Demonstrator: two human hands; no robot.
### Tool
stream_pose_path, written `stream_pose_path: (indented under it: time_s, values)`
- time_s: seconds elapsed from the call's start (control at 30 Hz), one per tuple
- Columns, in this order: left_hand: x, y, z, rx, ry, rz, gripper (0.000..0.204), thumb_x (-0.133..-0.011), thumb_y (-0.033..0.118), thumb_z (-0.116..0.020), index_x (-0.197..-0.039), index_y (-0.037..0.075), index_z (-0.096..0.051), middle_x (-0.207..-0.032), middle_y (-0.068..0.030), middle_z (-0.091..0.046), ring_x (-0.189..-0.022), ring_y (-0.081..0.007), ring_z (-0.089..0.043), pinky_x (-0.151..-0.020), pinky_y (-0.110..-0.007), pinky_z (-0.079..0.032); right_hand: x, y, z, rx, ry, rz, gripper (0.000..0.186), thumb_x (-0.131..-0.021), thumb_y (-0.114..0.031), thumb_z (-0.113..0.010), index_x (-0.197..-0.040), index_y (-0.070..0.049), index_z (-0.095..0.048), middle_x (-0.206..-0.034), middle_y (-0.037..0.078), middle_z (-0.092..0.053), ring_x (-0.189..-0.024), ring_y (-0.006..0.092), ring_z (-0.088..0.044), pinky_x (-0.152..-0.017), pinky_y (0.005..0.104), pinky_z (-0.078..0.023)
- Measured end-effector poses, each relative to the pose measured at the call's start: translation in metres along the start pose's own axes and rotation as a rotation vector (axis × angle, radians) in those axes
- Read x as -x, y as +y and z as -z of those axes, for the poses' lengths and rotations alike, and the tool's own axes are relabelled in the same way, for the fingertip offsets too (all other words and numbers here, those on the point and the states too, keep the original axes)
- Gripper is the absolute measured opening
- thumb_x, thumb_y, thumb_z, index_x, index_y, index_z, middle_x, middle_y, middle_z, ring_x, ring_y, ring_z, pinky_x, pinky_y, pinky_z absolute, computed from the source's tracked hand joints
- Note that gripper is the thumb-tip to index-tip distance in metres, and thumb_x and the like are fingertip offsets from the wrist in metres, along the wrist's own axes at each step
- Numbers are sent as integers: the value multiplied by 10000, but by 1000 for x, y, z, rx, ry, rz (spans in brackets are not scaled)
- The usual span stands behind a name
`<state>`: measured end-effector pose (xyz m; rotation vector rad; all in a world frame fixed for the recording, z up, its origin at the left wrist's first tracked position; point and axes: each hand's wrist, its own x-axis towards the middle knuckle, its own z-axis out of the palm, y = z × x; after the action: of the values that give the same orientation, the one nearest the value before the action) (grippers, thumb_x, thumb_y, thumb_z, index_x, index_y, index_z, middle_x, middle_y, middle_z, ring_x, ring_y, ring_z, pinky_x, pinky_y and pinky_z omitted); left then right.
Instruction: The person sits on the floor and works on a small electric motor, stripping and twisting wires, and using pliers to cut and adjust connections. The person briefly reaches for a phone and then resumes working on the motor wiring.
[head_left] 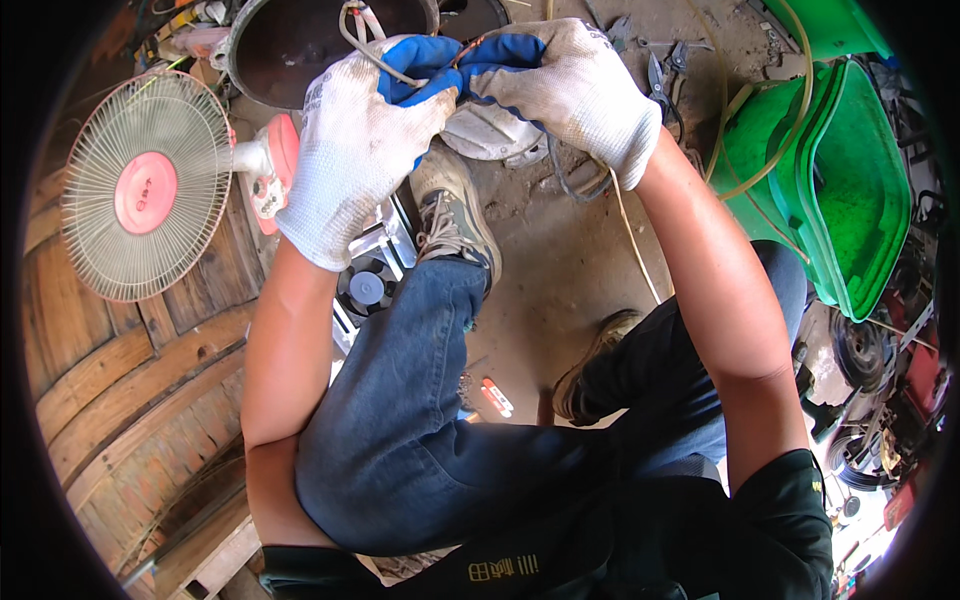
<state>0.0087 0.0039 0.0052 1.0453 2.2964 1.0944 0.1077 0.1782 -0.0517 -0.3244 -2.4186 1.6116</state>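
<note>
White work gloves with blue palms cover both of my hands, which meet at the top middle. My left hand [375, 125] is closed on a grey cable [362, 48] that loops up over the fingers. Right beside it, my right hand [570, 85] pinches thin copper wire [466, 52] between thumb and fingers. The fingertips of the two hands almost touch, and they hide where cable and wire meet. Under them, on the floor, lies a round pale metal part [490, 132], partly covered by the gloves.
A pink fan [146, 192] stands left, over wooden planks [95, 385]. Behind my left hand is a large dark basin [275, 55]. Pliers [657, 78] lie to the right, near a green bin [835, 190]. A red-and-white object [496, 397] lies between my feet.
</note>
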Motion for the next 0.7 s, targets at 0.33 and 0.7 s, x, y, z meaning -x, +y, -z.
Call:
stream_pose_path:
  time_s: [0.33,0.7]
  values:
    - [-2,-7,-6,-233,119,-142,246,-850,181,-797,-1054,46,-770,-927,-142,-768,-850,-245,-755,-800,-349,-583,14,-8,11,377,289,435,390,-851,-252,-740,-1189,-60,-709,-953,189,-722,-865,372,-706,-772,421,-573]
    - [-5,-9,-15,-218,184,-153,247,-849,210,-782,-1002,17,-767,-851,-155,-762,-763,-235,-755,-739,-351,-593,2,10,11,148,258,398,369,-860,-182,-719,-1217,-87,-722,-971,177,-727,-881,366,-713,-786,416,-572]
